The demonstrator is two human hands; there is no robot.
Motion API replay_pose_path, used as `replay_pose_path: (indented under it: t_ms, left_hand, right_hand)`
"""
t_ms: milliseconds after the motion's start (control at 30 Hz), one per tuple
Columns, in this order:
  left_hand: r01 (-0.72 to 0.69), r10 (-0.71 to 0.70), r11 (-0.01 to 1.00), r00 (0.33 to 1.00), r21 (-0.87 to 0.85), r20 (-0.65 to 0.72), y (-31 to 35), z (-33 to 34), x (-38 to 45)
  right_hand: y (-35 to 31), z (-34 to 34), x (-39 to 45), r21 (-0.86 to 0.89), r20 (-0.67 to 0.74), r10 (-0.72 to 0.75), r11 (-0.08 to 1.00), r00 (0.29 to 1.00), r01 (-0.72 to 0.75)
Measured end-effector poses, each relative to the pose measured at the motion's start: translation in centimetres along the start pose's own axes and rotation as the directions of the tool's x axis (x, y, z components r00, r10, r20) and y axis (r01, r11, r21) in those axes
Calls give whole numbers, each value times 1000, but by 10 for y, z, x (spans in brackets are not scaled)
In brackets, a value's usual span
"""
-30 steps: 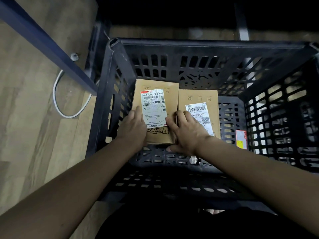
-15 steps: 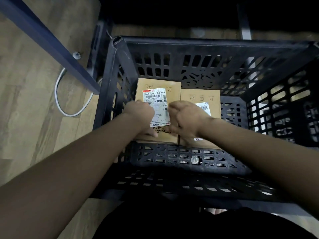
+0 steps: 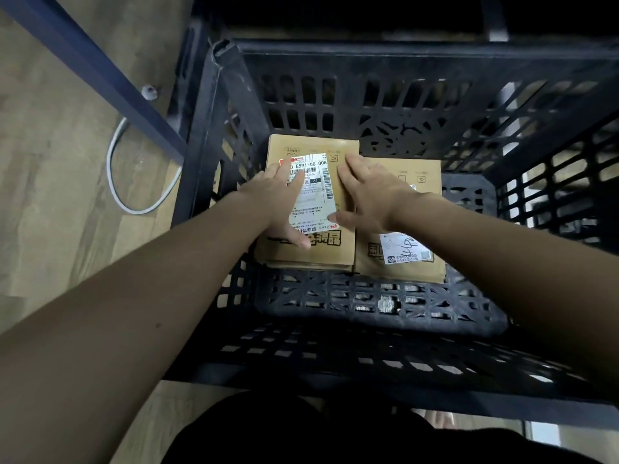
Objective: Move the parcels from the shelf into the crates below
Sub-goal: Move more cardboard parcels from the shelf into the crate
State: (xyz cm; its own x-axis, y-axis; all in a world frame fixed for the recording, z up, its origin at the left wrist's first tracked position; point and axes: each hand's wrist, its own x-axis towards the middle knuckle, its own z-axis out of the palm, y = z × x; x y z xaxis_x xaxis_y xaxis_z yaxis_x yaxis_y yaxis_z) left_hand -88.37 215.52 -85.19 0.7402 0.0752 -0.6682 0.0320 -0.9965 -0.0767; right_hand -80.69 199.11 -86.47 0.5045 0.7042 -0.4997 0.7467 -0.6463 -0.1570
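Note:
Two brown cardboard parcels lie flat side by side on the floor of a black slatted crate (image 3: 214,135). The left parcel (image 3: 343,242) carries a white shipping label with a barcode. The right parcel (image 3: 432,169) sits slightly lower, with a smaller label near its front edge. My left hand (image 3: 278,202) lies flat on the left parcel's label, fingers straight. My right hand (image 3: 368,192) rests flat across the seam between the two parcels, its thumb touching the label.
A dark blue shelf post (image 3: 97,72) slants across the upper left. A white cable (image 3: 115,182) loops on the wooden floor (image 3: 50,229) beside the crate. The crate's near wall (image 3: 368,360) runs below my forearms.
Both hands have slid forward over the left parcel and flattened on top of it. The view has moved closer to the crate. The parcels lie where they were.

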Motion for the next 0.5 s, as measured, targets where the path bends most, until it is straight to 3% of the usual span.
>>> replay_pose_path:
  t_ms: [167, 333, 500]
  left_hand:
    - [26, -21, 998, 996, 61, -87, 14, -2, -19]
    - [2, -1, 997, 1000, 77, -16, 14, 16, -34]
    - [15, -14, 998, 1000, 66, -21, 14, 22, -32]
  right_hand:
    - [-17, 0, -16, -78, -118, -4, 997, 993, -5]
    - [-19, 22, -31, -18, 39, -32, 999, 999, 33]
    - [-16, 22, -30, 19, 41, -31, 999, 999, 30]
